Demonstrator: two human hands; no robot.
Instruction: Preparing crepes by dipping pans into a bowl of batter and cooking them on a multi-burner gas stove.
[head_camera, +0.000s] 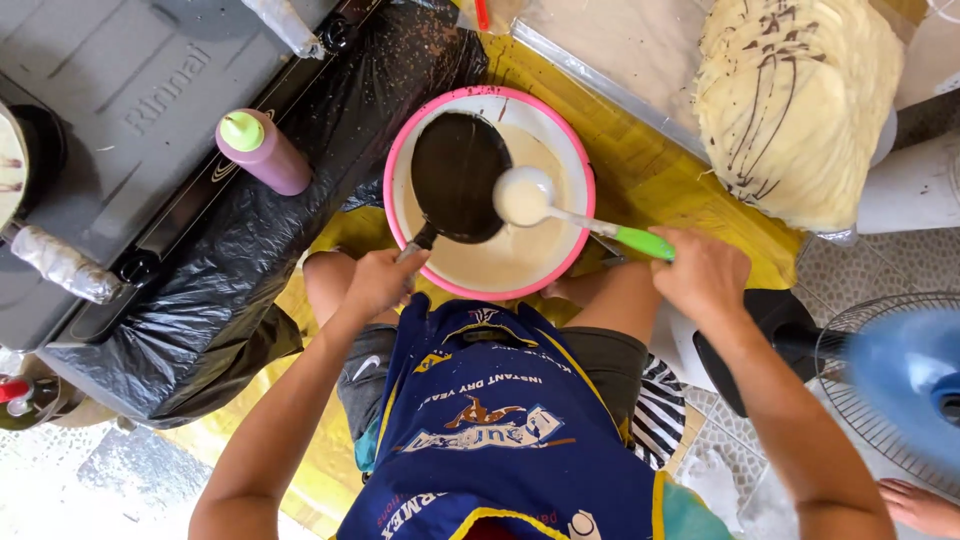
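A pink-rimmed bowl (583, 170) of pale batter sits on the yellow mat in front of me. My left hand (383, 282) grips the handle of a small black pan (458, 176) held tilted over the bowl. My right hand (705, 272) holds a ladle by its green handle (643, 241); the ladle's white cup (522, 196) is full of batter and hovers beside the pan's edge, above the bowl.
A grey gas stove (120, 110) wrapped in black plastic stands at left, with a purple squeeze bottle (265, 150) lying on it. A tall stack of thin pale crepes (795, 100) sits at upper right. A blue fan (900, 385) runs at right; another person's hand (915, 505) shows bottom right.
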